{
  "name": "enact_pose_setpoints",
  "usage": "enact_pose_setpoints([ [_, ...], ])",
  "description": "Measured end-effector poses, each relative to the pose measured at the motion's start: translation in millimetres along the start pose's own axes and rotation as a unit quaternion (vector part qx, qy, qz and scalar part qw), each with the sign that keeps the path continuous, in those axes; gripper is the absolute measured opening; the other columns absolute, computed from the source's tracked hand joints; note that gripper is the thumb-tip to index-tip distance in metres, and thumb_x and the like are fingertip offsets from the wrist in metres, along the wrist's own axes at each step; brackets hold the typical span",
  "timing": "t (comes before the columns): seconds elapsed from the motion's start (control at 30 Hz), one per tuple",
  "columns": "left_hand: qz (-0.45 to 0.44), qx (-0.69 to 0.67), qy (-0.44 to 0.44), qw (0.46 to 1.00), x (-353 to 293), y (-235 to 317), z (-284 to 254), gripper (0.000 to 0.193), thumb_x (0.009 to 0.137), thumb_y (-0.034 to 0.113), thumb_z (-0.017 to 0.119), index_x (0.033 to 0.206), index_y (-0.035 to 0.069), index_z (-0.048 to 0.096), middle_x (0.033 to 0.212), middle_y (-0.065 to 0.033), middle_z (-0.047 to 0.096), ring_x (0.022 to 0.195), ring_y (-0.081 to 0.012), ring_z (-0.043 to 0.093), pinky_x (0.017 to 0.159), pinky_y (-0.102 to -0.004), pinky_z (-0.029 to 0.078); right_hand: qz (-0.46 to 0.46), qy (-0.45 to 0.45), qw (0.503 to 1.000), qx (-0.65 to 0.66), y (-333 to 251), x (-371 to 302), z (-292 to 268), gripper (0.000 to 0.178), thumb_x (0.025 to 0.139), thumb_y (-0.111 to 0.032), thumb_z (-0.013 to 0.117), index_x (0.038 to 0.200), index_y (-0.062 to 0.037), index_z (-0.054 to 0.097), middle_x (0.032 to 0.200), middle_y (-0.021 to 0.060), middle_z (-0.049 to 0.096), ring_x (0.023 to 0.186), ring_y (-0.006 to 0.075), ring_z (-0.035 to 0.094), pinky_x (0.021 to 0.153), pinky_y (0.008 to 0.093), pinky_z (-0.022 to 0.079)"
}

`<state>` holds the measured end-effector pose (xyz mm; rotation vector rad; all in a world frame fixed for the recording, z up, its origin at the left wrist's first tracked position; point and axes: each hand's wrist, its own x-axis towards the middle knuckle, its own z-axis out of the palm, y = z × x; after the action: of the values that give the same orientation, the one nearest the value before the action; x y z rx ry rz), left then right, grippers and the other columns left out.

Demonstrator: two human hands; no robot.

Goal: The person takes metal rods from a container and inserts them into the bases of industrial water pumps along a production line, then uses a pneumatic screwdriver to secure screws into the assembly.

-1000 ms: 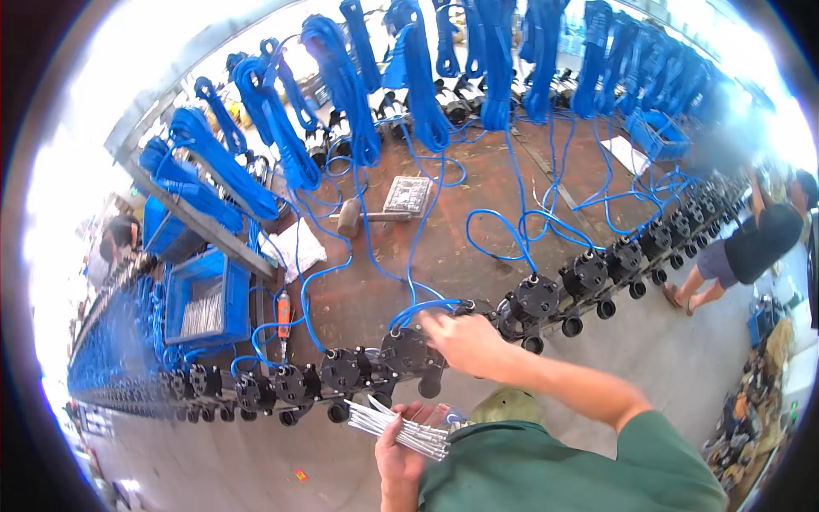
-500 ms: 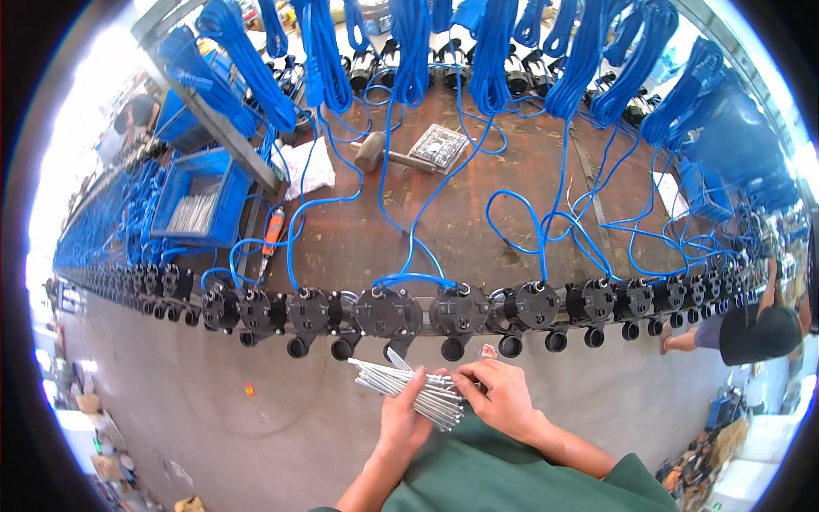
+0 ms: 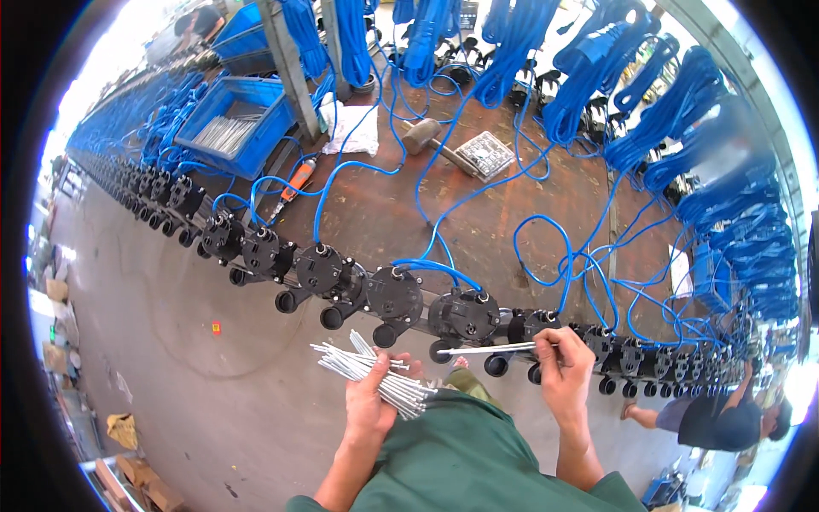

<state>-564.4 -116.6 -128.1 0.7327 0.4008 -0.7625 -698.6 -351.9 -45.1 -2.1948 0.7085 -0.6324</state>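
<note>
A fanned bundle of long silver bolts (image 3: 351, 367) lies in my left hand (image 3: 368, 408), the thumb pressed across it. My right hand (image 3: 566, 375), off to the right, pinches one or more long bolts (image 3: 486, 349) near one end; their shafts point left and overlap too much to count. Just beyond my hands runs a row of black round pump-like units (image 3: 465, 314) along the bench edge, with short round black outlets facing me. The held bolts pass in front of one outlet; whether they touch it I cannot tell.
On the brown bench (image 3: 409, 200) lie a mallet (image 3: 422, 135), a box of small parts (image 3: 486, 155), a white cloth (image 3: 351, 130) and an orange screwdriver-like tool (image 3: 299, 179). A blue bin (image 3: 275, 128) holds more bolts. Coiled blue cables (image 3: 512, 51) hang beyond. Another person (image 3: 721, 418) is at right.
My right hand has drawn away from the bundle to the right, now holding bolts apart from it. My left hand keeps the rest. The view has turned and shifted.
</note>
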Motion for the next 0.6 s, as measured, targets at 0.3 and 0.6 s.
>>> enact_pose_setpoints([
  [0.3, -0.014, 0.011, 0.014, 1.0, -1, 1, -18, 0.024, 0.098, 0.015, 0.065, 0.117, 0.0, 0.059, 0.103, -0.0181, 0.069, 0.094, -0.0356, 0.071, 0.084, -0.0517, 0.061, -0.057, -0.019, 0.996, -0.06, 6, 28, 16, 0.008, 0.089, 0.002, 0.069, 0.095, 0.0012, 0.065, 0.08, 0.0121, 0.062, 0.067, 0.027, 0.061, 0.062, 0.033, 0.048],
  [0.6, -0.038, -0.033, 0.005, 0.999, 4, 4, -20, 0.025, 0.094, 0.004, 0.068, 0.112, 0.001, 0.051, 0.1, -0.0242, 0.066, 0.093, -0.0424, 0.07, 0.086, -0.057, 0.06, -0.313, -0.091, 0.925, -0.195, -21, 35, 29, 0.024, 0.074, 0.006, 0.075, 0.095, -0.0006, 0.067, 0.082, 0.01, 0.062, 0.07, 0.0282, 0.061, 0.06, 0.037, 0.051],
])
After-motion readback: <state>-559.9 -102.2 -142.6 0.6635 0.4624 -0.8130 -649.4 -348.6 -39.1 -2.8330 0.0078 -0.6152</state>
